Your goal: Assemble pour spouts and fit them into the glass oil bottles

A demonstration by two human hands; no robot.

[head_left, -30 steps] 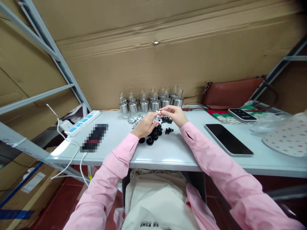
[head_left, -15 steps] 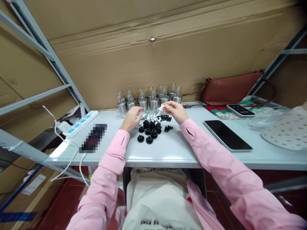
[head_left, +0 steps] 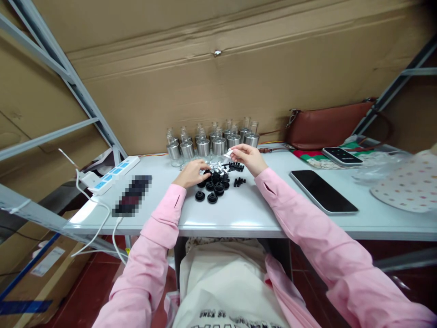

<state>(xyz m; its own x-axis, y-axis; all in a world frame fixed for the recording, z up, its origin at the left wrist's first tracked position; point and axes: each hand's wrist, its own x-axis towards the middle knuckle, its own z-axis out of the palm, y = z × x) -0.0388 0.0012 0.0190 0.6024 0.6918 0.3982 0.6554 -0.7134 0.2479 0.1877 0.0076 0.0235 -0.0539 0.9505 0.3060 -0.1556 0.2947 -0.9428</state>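
Observation:
My left hand (head_left: 193,173) is at the left side of a pile of round black stepped caps (head_left: 219,188). Its thumb and fingers close around one black cap (head_left: 207,172) at the top of that pile. Above the pile, my right hand (head_left: 248,157) pinches a small silvery-white part (head_left: 228,154) between thumb and fingertips. Loose silvery pieces (head_left: 221,168) lie just behind the caps. Small black connected pieces (head_left: 236,167) sit to the right, with another black cluster (head_left: 239,182) in front of them.
Glass bottles with metal sleeves (head_left: 219,146) stand in rows at the back. A phone (head_left: 322,191), a second device (head_left: 342,156) and a brown bag (head_left: 327,129) lie on the right. A white power strip (head_left: 116,174) with cables is on the left.
My left hand has moved right and slightly down, from above the table to a black cap in the pile. My right hand stays nearly still with the silvery-white part.

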